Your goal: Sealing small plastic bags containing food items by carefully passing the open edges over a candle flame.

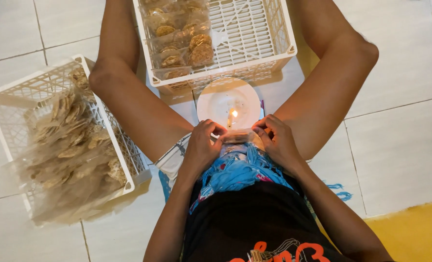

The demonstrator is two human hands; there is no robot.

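Your left hand and right hand meet at the centre of the frame, each pinching one end of a small clear packet held between them; what it holds looks like a cracker, though your fingers hide most of it. Just above the packet a lit candle stands on a white plate. At top centre a white crate holds sealed cracker packs. At left, a second crate holds a bag of loose crackers.
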